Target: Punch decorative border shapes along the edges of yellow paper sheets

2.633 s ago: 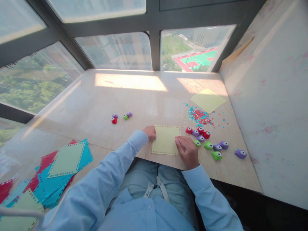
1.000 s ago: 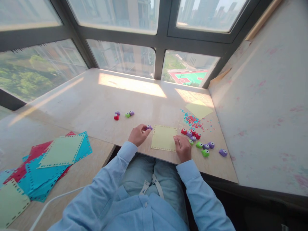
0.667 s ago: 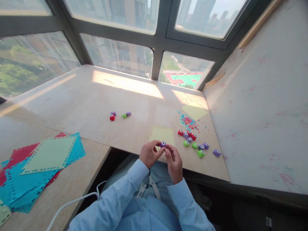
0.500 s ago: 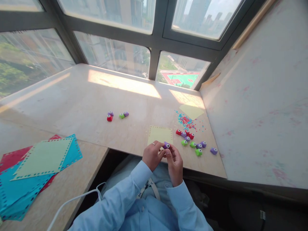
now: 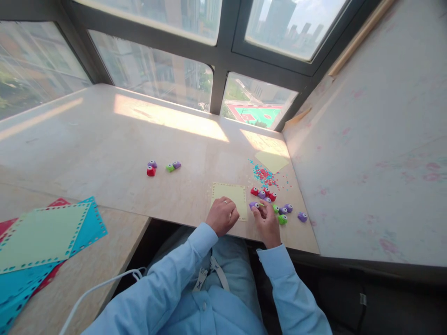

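My right hand (image 5: 268, 225) has its thumb and fingertips on a small purple craft punch (image 5: 253, 205), just off the right edge of a pale yellow sheet of paper (image 5: 228, 190). That sheet has a row of punched holes along its edges. My left hand (image 5: 223, 217) is over the lower part of the sheet with its fingers curled in. Whatever is inside those fingers, if anything, is hidden. Close to my right hand sit more punches: red ones (image 5: 254, 191), green ones (image 5: 282, 219) and purple ones (image 5: 288, 208).
Red and blue paper bits (image 5: 264, 176) are scattered by another pale yellow sheet (image 5: 272, 162). Farther left are two pairs of punches (image 5: 151, 171). Punched coloured sheets (image 5: 45, 232) overlap at the left. A white cable (image 5: 101, 284) hangs near the table edge. Windows and a wall border the table.
My hands have separated. The right hand has carried the purple punch rightward, toward the other punches, while the left stays over the sheet. The whole view has shifted slightly.
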A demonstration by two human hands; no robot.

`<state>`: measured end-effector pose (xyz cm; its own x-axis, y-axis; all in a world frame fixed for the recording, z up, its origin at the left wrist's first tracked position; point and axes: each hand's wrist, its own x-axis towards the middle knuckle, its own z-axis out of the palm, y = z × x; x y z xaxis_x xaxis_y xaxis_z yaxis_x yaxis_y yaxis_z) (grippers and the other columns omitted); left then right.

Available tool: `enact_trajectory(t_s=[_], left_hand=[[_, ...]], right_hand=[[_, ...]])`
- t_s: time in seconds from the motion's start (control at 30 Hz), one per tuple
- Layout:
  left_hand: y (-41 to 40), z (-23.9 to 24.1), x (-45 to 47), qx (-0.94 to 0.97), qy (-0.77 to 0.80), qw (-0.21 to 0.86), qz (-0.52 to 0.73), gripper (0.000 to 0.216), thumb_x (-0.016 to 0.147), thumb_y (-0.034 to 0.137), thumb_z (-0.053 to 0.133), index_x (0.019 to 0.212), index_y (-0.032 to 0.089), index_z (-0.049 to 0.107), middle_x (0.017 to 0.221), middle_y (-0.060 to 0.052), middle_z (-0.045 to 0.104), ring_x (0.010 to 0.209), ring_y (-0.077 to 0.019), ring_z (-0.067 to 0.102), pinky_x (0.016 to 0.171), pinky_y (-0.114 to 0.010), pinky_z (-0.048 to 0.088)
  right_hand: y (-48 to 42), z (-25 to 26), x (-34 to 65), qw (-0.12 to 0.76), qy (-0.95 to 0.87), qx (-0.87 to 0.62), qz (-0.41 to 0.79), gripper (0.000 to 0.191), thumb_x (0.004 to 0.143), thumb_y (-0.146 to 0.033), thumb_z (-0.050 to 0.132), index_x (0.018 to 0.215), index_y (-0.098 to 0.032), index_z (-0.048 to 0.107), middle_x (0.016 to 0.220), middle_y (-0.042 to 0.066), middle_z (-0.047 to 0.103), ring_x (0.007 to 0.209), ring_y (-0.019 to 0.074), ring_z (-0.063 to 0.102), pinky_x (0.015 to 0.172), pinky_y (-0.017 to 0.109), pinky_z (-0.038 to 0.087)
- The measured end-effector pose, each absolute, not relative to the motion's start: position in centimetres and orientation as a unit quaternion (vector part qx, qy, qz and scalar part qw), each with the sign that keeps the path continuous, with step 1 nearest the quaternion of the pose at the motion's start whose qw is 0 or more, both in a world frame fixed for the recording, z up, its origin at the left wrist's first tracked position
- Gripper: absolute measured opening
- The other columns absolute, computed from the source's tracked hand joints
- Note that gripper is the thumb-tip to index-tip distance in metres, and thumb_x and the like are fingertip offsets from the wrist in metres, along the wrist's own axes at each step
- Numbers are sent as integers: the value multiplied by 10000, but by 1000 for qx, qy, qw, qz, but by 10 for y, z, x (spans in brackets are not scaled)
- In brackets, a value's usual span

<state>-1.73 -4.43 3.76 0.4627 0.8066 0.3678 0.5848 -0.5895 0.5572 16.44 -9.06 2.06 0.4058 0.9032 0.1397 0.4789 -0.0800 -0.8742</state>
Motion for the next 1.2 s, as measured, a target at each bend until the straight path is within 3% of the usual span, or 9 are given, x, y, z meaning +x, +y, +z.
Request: enact_trajectory(t_s=[0.2,0.3,0.43,0.5,0.7,0.9,1.2], left_hand=[[-21,30,-14,856,443,124,237,168,844,129,495,728,156,614,860,-104,670,928,-256,593,828,-398,465],[-23,22,-16,861,429,144,232,107,859,183,534,862,141,632,1093,-143,661,1125,-281,554,937,-427,433],[-28,10,-19,870,413,164,212,530,818,467,652,1198,108,564,1400,-218,502,1345,-361,397,1061,-512,331],[-28,7,-21,876,409,165,197,629,808,531,653,1273,126,528,1426,-218,483,1349,-369,396,1063,-527,318],[-25,8,-23,872,412,172,202,495,850,505,632,1231,194,571,1416,-171,514,1340,-332,426,1039,-489,348],[-26,9,-24,872,409,174,205,499,844,504,635,1232,197,569,1417,-170,515,1345,-331,423,1038,-492,346],[-27,9,-25,871,405,182,209,569,806,510,657,1261,181,558,1428,-196,499,1357,-348,406,1043,-512,343]], right_hand=[[-87,13,179,343,-623,-688,142,385,920,-462,498,1107,-165,655,1026,136,729,820,253,695,803,423,557],[-86,7,181,323,-661,-670,98,373,960,-427,440,1113,-167,658,1038,140,719,902,267,678,841,432,545],[-84,4,182,301,-696,-649,61,331,984,-355,407,1102,-187,666,1077,137,683,997,264,643,862,414,541],[-82,5,183,289,-700,-651,49,322,986,-320,400,1097,-193,674,1083,135,657,992,254,638,846,395,548],[-79,9,185,275,-707,-649,47,334,986,-253,378,1117,-184,677,1074,131,661,982,243,646,847,385,557],[-79,17,179,269,-707,-651,60,318,967,-321,470,1177,-169,655,1167,146,671,1083,274,629,937,437,530],[-75,12,169,327,-658,-677,49,310,967,-315,442,1115,-172,675,1077,141,704,1010,267,649,921,459,526]])
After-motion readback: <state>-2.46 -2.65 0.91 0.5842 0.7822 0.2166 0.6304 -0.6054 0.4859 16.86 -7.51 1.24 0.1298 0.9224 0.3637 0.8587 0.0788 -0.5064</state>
